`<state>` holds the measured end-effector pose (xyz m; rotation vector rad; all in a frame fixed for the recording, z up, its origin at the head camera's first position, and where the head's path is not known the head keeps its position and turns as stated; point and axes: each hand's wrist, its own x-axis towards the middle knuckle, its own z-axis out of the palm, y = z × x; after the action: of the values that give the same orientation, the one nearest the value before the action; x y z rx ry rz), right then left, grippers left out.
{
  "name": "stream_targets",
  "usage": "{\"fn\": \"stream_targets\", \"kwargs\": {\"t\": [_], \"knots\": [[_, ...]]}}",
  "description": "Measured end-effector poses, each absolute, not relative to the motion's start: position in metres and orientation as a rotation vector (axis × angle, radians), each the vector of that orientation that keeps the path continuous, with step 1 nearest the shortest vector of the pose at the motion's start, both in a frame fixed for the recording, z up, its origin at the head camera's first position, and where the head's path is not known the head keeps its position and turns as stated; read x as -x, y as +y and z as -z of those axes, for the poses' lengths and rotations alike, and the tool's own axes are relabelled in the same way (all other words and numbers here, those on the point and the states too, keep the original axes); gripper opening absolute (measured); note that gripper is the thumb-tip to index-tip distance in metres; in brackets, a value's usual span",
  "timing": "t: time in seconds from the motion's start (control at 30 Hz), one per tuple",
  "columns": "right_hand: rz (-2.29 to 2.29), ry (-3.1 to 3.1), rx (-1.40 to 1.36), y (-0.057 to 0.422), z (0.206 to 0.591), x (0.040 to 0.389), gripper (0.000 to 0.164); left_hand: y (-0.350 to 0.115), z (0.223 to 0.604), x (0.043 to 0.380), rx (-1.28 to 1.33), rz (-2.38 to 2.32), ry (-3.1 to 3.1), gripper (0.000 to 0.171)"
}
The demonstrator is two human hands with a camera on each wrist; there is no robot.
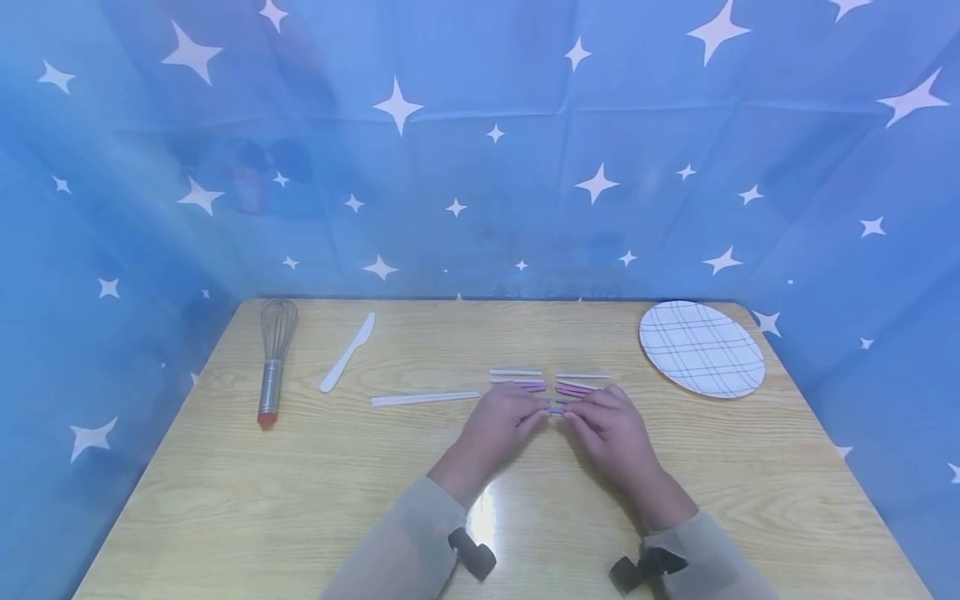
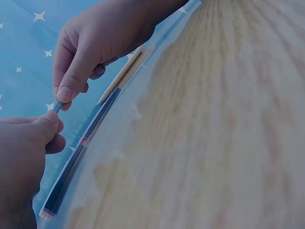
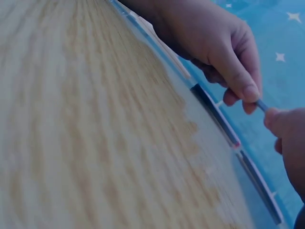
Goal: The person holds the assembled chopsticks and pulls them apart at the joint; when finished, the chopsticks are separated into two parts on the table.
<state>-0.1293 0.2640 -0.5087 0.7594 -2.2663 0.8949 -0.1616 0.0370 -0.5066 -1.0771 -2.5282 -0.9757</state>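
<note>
My left hand (image 1: 504,422) and my right hand (image 1: 611,429) face each other over the middle of the table, fingertips close together. Each pinches one end of a thin blue stick (image 1: 556,410) between thumb and fingers. In the left wrist view only a short grey-blue piece of the stick (image 2: 58,107) shows between the fingertips. Just beyond the left hand lies a row of white and pink sticks (image 1: 516,372). A matching row, with a white stick (image 1: 583,376) at the back and pink sticks (image 1: 576,389) nearer, lies beyond the right hand. The hands hide part of both rows.
Left of the hands lie two pale long sticks (image 1: 425,400) side by side. Further left are a white knife (image 1: 348,353) and a whisk (image 1: 273,358) with a red end. A white checked plate (image 1: 702,350) rests at the back right, before a blue star-patterned cloth (image 1: 480,167).
</note>
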Motion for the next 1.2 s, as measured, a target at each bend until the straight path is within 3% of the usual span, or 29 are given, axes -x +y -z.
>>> {"fn": "stream_targets", "kwargs": {"t": [0.23,0.47,0.8,1.2], "knots": [[-0.932,-2.238,-0.808,0.265,0.509,0.132,0.021,0.033,0.506,0.161,1.094,1.031,-2.528,0.020],[-0.900,-2.252,-0.775,0.264,0.507,0.128,0.012,0.035,0.506,0.159,1.048,1.021,-2.554,0.022],[-0.894,-2.308,-0.775,0.270,0.505,0.130,0.013,0.034,0.506,0.160,1.060,1.044,-2.552,0.021],[-0.597,-2.821,-0.636,0.253,0.485,0.119,0.021,0.036,0.511,0.162,1.155,1.023,-2.515,0.026]]}}
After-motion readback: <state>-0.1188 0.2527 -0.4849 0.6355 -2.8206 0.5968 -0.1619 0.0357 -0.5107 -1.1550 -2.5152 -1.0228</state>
